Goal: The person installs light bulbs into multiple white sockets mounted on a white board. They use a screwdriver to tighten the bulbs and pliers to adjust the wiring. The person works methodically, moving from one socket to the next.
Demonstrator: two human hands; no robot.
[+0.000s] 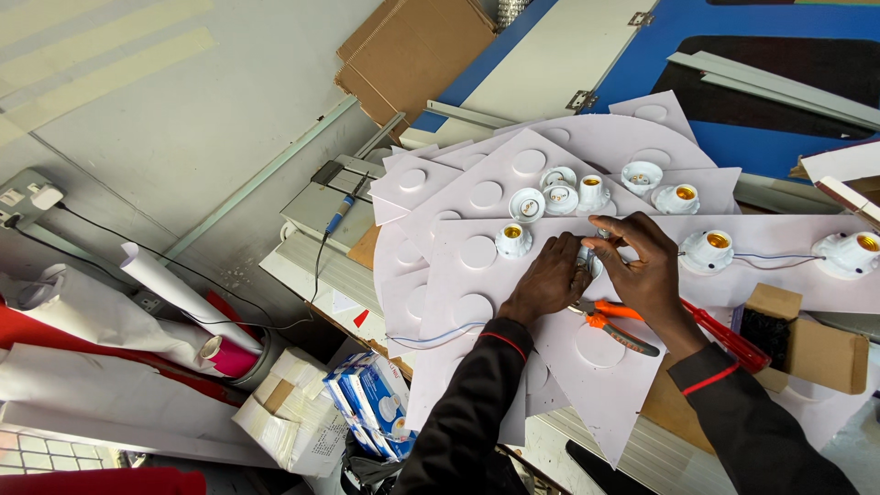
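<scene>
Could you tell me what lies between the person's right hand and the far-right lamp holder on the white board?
In the head view, another white lamp holder sits between the right hand and the far-right lamp holder, linked onward by thin wires.

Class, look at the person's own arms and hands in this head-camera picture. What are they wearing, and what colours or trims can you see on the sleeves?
Both arms wear long, dark, near-black sleeves. Each cuff ends in a thin red trim line, seen at the left sleeve and the right sleeve. The left hand and right hand are bare: no gloves. No rings, watch or bracelets can be made out.
</scene>
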